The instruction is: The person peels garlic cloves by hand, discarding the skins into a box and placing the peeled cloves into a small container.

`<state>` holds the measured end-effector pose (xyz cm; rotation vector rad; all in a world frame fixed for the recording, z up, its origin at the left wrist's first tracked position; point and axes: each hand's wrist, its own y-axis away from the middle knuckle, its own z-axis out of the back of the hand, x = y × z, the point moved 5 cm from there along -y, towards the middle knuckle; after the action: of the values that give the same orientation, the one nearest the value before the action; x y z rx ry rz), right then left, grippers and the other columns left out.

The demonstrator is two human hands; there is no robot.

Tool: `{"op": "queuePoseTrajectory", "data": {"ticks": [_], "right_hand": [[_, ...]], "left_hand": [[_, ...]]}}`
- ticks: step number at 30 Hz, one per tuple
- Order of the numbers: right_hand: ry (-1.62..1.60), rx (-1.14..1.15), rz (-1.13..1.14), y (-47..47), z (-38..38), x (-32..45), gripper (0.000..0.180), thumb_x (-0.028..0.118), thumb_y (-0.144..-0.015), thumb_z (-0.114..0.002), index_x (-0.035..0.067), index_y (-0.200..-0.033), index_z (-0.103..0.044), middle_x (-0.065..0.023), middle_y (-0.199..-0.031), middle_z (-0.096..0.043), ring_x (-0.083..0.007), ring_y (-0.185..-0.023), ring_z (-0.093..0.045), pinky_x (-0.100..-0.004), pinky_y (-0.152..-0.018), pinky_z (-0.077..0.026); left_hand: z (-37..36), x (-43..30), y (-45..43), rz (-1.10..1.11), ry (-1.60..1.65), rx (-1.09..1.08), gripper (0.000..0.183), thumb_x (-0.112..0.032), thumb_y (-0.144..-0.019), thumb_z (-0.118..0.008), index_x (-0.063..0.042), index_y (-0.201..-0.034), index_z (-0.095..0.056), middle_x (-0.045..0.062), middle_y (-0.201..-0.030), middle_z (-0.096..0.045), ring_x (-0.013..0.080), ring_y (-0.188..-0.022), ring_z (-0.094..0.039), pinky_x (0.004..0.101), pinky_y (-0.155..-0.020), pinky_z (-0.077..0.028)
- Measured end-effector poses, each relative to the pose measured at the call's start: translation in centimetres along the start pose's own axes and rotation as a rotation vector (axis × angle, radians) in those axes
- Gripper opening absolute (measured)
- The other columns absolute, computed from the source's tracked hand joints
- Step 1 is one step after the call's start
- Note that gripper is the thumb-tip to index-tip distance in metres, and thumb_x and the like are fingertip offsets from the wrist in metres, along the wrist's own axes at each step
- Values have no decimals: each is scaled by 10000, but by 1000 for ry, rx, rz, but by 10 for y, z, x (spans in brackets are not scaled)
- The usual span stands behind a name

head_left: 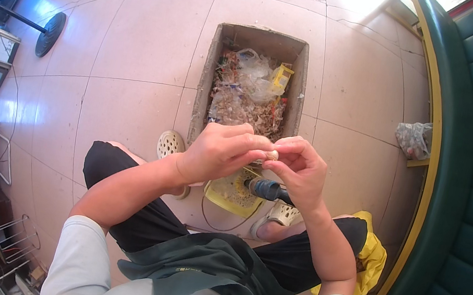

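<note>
A small pale, roundish thing (272, 155), too small to name surely, is pinched between my two hands. My left hand (229, 148) grips it from the left with thumb and fingers. From the right, the thumb and forefinger of my right hand (302, 163) close around it, and the fingertips of both hands nearly meet. Below the hands, a yellow-rimmed container (228, 195) with wet-looking contents stands between my feet. A dark and blue tool-like thing (263, 188) reaches over it, partly hidden by my right hand.
A worn box (205, 76) of plastic bags, wrappers and dry scraps stands beyond my hands. Cream clogs (170, 145) are on my feet. To the right are a green padded bench (452, 150), a filled clear bag (412, 138) and a yellow bag (371, 259). A round stand base (50, 35) is at left.
</note>
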<state>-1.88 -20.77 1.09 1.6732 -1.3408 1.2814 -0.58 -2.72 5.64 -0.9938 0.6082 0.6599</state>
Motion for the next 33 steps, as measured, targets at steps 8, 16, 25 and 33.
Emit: {"op": "queuePoseTrajectory", "data": {"ticks": [8,16,25,33], "right_hand": [[-79,15,-60,4,-1,-5,356,-91,-870,-786,-32,-1178,-619,-72,-1109,-662,-143,-1050,-695,-293,-925,-600],[-68,63,-137,-2,7,-8,417,-58,-869,-800,-11,-1243,-623,-57,-1099,-641,-114,-983,-658,-263,-871,-570],[-458,-23,-219,-5,17,-15,380,-46,-853,-814,39,-1180,-640,-45,-1131,-623,-117,-995,-594,-257,-857,-521],[-435,0,-258,-7,3,-14,384,-56,-848,-812,52,-1162,-619,-54,-1165,-620,-141,-1054,-608,-274,-920,-529]], "left_hand": [[2,-1,2,4,-32,95,177,-70,-889,-756,-133,-1053,-734,45,-753,-582,236,-608,-608,362,-511,-476],[-1,-2,2,-34,-88,103,134,-68,-888,-750,-100,-1000,-682,54,-762,-598,251,-610,-631,371,-512,-494],[-1,5,3,10,-133,113,152,-53,-885,-760,-102,-1006,-682,57,-769,-616,249,-588,-628,367,-499,-486],[-2,-4,-1,-58,-136,50,209,-99,-856,-810,-120,-1040,-714,44,-745,-591,220,-556,-594,351,-476,-466]]}}
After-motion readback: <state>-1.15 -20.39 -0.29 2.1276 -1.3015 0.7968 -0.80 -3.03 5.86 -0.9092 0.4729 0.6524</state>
